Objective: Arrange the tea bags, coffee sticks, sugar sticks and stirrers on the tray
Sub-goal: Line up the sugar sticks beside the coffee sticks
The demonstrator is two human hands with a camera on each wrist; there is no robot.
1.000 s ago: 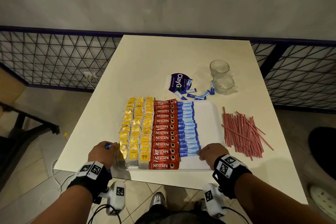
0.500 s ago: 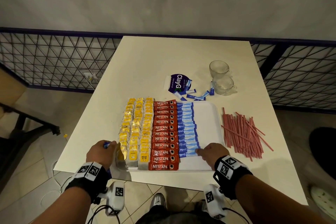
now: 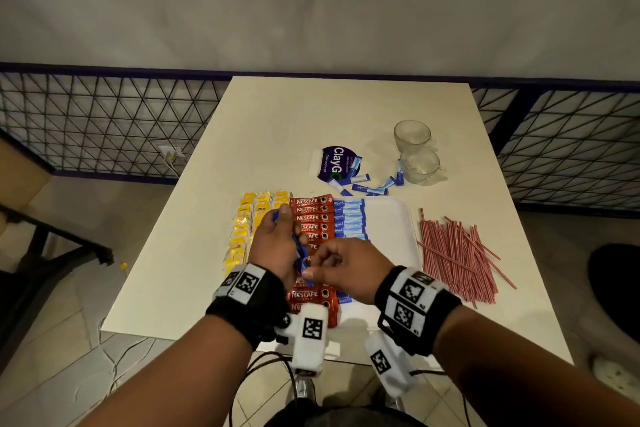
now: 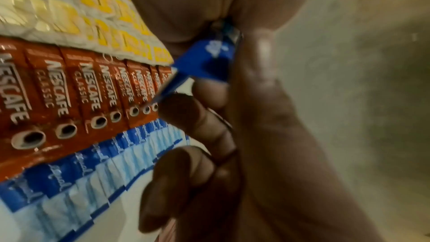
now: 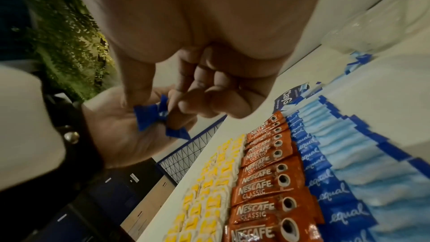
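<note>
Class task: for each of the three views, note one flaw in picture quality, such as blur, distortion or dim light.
Head view: wide-angle bending bows the railing, light dim. Left wrist view: tea bags smeared by blur, wall side murky. Right wrist view: palm of the right hand soft and out of focus, glass cups washed out.

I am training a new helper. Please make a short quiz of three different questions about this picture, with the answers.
1. True or false: the red stirrers lie on the tray.
2. What does the left hand hold? A) coffee stick B) blue sugar sticks C) tea bag
3. Which column stands between the tea bags and the sugar row?

Key: 1 false, they lie on the table; 2 B; 3 the coffee sticks.
</note>
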